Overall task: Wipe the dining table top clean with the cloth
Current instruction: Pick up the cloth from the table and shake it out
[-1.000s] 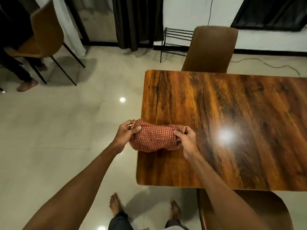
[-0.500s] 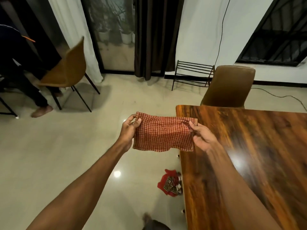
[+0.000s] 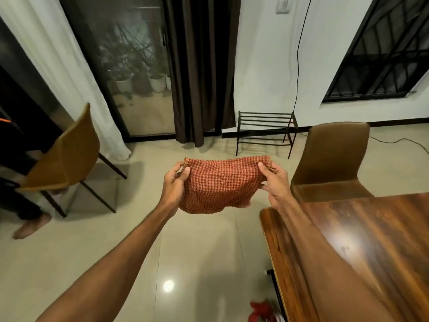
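Observation:
A red checked cloth [image 3: 220, 184] hangs stretched in the air between my two hands, over the tiled floor and left of the table. My left hand [image 3: 174, 184] pinches its upper left corner, and my right hand [image 3: 275, 182] pinches its upper right corner. The glossy wooden dining table [image 3: 371, 240] fills the lower right, with its near left corner just below my right wrist. My right forearm crosses over the table's left edge. The cloth touches nothing but my hands.
A brown chair [image 3: 332, 163] stands at the table's far end. Another tan chair [image 3: 62, 156] sits at the left, with a person's foot [image 3: 30, 226] beside it. A black metal rack [image 3: 264, 131] stands by the wall. Something red [image 3: 262, 310] lies on the floor beside the table.
Both hands lifted the cloth off the table's left edge and carried it left, out over the floor. My view tilted up and left, so the table slid to the right.

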Available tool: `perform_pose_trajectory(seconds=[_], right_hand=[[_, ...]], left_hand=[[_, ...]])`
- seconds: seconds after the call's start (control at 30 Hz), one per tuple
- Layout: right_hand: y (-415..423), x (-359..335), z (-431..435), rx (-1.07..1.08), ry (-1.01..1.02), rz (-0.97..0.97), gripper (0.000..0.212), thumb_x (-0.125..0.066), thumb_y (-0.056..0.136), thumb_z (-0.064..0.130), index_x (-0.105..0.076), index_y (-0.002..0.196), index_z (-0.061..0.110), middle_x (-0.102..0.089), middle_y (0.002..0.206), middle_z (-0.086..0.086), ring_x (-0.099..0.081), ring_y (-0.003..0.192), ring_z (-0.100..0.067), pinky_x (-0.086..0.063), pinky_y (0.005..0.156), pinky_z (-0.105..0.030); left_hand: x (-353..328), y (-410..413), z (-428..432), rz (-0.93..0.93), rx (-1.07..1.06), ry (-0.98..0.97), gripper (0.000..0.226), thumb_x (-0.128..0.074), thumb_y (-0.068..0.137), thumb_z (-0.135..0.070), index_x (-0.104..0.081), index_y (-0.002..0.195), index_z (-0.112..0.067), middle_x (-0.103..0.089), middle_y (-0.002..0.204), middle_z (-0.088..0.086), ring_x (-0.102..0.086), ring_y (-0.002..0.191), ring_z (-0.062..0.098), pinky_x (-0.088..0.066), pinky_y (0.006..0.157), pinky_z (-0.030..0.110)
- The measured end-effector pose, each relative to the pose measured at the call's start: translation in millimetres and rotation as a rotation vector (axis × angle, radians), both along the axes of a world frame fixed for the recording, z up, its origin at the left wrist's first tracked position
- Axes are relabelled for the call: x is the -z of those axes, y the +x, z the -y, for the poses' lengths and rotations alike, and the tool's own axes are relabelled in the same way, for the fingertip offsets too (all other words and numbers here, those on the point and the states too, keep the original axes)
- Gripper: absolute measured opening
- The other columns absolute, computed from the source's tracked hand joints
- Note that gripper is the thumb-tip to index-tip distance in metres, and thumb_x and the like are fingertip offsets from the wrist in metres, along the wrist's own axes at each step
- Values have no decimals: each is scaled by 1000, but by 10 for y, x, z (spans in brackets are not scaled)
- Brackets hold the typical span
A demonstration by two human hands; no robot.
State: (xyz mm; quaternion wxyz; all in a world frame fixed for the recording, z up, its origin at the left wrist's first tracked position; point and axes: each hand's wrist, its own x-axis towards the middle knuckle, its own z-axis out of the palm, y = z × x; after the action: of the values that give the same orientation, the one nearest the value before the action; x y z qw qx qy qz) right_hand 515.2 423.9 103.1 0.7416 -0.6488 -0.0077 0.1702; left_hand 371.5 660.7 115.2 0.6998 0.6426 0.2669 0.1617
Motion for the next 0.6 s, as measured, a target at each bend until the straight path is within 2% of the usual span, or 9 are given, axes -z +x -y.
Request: perform_pose_trajectory(seconds=[0.17, 0.23, 0.3, 0.37, 0.47, 0.53, 0.6], right_hand=[[940, 10, -636, 18, -139, 66, 29, -52, 107, 20, -67, 131, 12, -75, 117, -2, -72, 106, -15, -61, 88, -33], [1345, 62, -897, 12, -181, 63, 29, -50, 108, 20, -66, 130, 12, -74, 116, -1, -70, 108, -16, -59, 92, -34], [1675, 95, -1057, -1, -182, 6, 26, -48, 109, 21, -69, 123, 15, -76, 112, -2, -72, 105, -17, -59, 87, -31], [2085, 114, -1229, 1, -160, -77, 26, -47, 110, 22, -71, 117, 17, -79, 107, -2, -74, 99, -16, -56, 80, -29], [2662, 17, -1386, -23, -85, -198, 23, -56, 106, 19, -67, 125, 14, -81, 103, -1, -75, 97, -16, -58, 77, -30], [2995, -22, -1379, -35, 42, -269, 36, -70, 94, 8, -63, 129, 10, -78, 114, -10, -75, 102, -22, -61, 75, -30], [3381, 26, -1336, 0, 145, -294, 54, -74, 83, -6, -59, 134, 7, -73, 120, -16, -72, 104, -26, -62, 75, -30]], left_hand=[[-59, 1187, -644, 3, -2, 19, 38, -50, 104, -21, -55, 141, -15, -63, 136, 6, -58, 127, 23, -44, 112, 47], [36, 1689, -932, -6, 24, 23, 39, -50, 104, -22, -54, 142, -16, -61, 138, 6, -56, 129, 24, -43, 113, 48], [130, 2088, -1165, -6, 53, 13, 36, -50, 104, -20, -57, 138, -15, -64, 134, 7, -58, 126, 24, -44, 113, 48], [179, 2571, -1432, 1, 103, 16, 32, -49, 104, -19, -61, 133, -15, -67, 127, 5, -61, 121, 21, -46, 111, 47], [187, 3289, -1719, 6, 177, 41, 29, -48, 104, -18, -64, 129, -18, -69, 124, 2, -62, 119, 19, -46, 111, 44], [159, 3733, -1836, -4, 201, 28, 28, -49, 104, -18, -66, 126, -20, -70, 123, 2, -62, 120, 21, -48, 109, 41], [173, 4226, -1915, 21, 225, 33, 25, -49, 104, -18, -69, 119, -23, -72, 117, -2, -64, 118, 20, -50, 105, 36]])
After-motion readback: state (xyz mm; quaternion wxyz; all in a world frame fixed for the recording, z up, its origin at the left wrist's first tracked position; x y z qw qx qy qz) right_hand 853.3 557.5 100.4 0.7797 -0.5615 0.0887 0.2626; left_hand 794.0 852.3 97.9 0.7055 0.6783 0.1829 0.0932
